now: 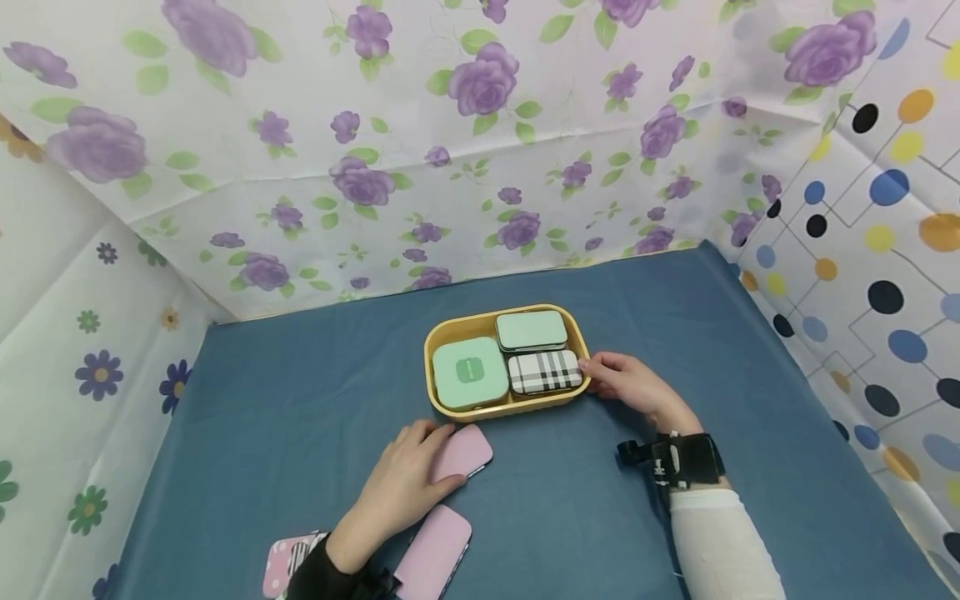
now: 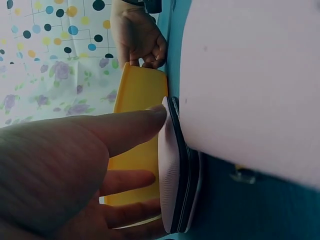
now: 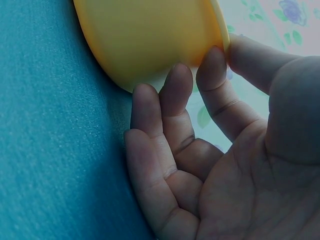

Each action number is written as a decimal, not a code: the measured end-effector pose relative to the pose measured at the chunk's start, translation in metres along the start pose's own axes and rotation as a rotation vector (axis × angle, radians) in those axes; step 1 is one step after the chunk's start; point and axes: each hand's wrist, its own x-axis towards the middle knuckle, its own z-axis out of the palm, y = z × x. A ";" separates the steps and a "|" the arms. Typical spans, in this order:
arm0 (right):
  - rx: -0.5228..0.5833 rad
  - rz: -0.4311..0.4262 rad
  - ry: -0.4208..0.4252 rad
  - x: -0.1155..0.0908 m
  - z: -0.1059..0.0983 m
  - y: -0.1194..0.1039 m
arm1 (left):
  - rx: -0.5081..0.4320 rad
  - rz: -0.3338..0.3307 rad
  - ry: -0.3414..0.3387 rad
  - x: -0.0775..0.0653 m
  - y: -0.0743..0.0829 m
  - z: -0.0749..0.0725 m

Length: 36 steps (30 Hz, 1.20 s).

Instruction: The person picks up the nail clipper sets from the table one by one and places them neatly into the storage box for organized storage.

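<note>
My left hand (image 1: 401, 477) holds a small pink case (image 1: 463, 450) by its edges, thumb on the near side and fingers on the far side, just in front of a yellow tray (image 1: 429, 358). In the left wrist view the thumb lies against the dark-edged side of that case (image 2: 170, 185). At the tray's right end my right hand (image 1: 637, 387) pinches the rim between thumb and index finger; its other fingers (image 3: 145, 110) curl loosely beside the outer wall. Inside the tray are a square green box (image 1: 470, 373), a green tin (image 1: 532, 331) and a plaid tin (image 1: 545, 372).
Below the left hand lies a second pink case (image 1: 435, 552). A pink dotted case (image 1: 281, 558) sits at the lower left, partly behind the left wrist. Blue cloth (image 1: 570, 517) covers the table, with flowered sheeting (image 1: 420, 192) behind and dotted sheeting (image 1: 862, 333) at the right.
</note>
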 end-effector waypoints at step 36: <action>-0.015 0.030 0.003 0.001 0.000 -0.001 | 0.173 0.036 -0.248 0.015 0.011 -0.015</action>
